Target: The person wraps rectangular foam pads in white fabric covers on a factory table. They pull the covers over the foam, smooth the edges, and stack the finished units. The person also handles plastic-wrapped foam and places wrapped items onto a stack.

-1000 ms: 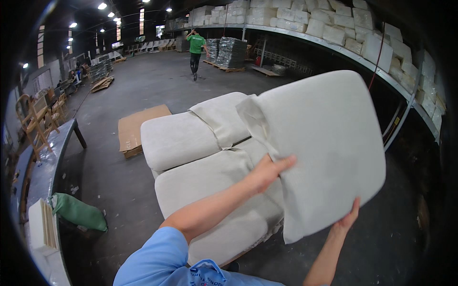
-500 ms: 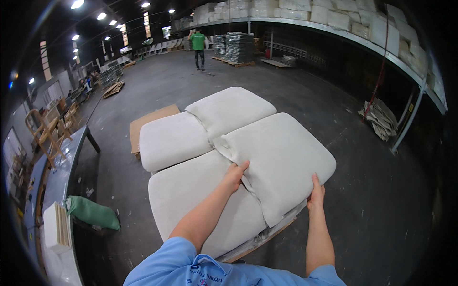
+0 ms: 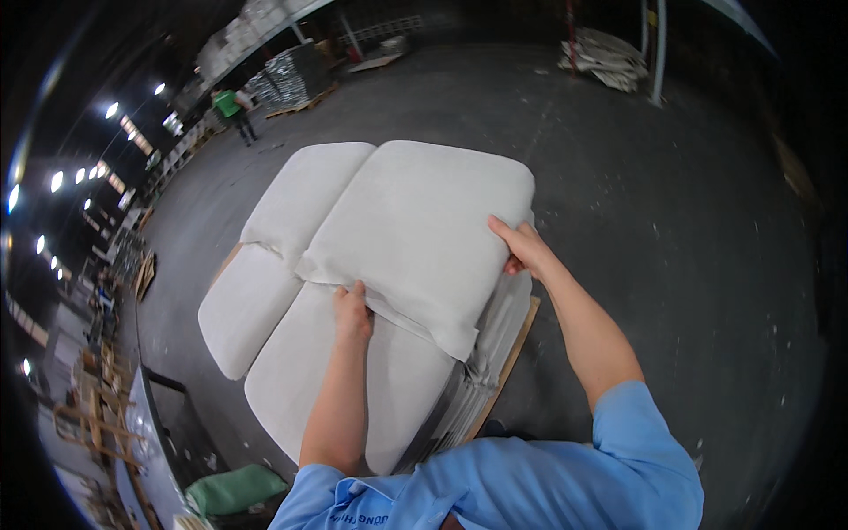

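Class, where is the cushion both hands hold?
In the head view, the cushion is near the centre, over the far-right stack, the left hand at its near edge, the right hand at its right edge.

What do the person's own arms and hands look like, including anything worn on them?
The left hand and right hand show no gloves, and no wristwatch is visible. The forearms are uncovered. The short sleeves are light blue, matching the shirt.
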Motion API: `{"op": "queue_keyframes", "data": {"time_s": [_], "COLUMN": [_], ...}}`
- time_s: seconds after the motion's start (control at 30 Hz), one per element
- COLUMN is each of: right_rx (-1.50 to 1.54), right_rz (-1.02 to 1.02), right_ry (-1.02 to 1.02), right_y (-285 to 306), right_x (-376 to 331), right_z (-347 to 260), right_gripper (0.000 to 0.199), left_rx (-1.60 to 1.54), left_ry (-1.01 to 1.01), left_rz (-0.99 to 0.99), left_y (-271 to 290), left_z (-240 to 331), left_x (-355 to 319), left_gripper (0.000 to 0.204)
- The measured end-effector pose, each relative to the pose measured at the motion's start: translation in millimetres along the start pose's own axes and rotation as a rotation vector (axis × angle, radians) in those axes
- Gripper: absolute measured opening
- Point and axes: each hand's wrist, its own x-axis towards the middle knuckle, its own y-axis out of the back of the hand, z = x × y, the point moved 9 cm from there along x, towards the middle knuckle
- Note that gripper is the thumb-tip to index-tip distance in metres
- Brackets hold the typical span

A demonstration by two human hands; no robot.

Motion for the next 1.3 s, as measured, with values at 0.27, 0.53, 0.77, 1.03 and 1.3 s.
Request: {"op": "queue_keyframes", "data": {"time_s": [0.27,0.53,0.77,1.03,1.3], "right_rx": [0.066,0.819,-0.307,-0.452,-0.802], "right_rz": [-0.199,0.776,-0.157,-0.346,-0.650], "right_ry": [0.002,-0.241,-0.819,-0.688,-0.467], "right_y": [6.9,104.8,-48.0,-211.3,-423.8], "right_x": [-12.9,-122.1,-303.5,-287.8,-297.5], "right_z": [49.4,369.1,548.8,468.7,413.8], "right_gripper": [0.083,0.054,0.019,0.025,0.032], "left_rx": [0.069,0.501,1.185,1.376,0.895], "left_ry": [0.019,-0.144,-0.170,-0.563,-0.137], "left_rz": [0.058,-0.096,-0.282,-0.532,-0.420], "left_y": [7.7,27.3,154.4,227.1,422.9], "left_z": [-7.9,45.4,66.0,41.5,-1.5], "left_x": [10.9,-54.5,-172.5,-284.1,-420.1], "left_gripper": [0.026,0.048,0.051,0.056,0.054]}}
